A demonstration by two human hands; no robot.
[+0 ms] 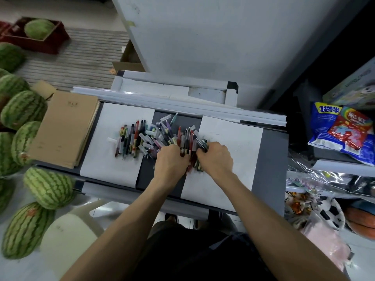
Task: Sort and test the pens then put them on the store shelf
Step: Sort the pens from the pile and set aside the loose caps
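Left hand (171, 159) and right hand (216, 157) curl fingers round pens (154, 136) mid-frame; sorting looks underway, testing and shelving seemingly remain.

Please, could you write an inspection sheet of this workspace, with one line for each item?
Surface: dark table with two white sheets laid on it, one left and one right.
Job's things: pens in a loose heap across the middle, overlapping both sheets.
Clutter: brown card stack at the table's left end.
Grippers: left hand and right hand both curl round pens at the heap's right side.
Cables: nothing seen.
Surroundings: watermelons on the left; snack bags on the right.
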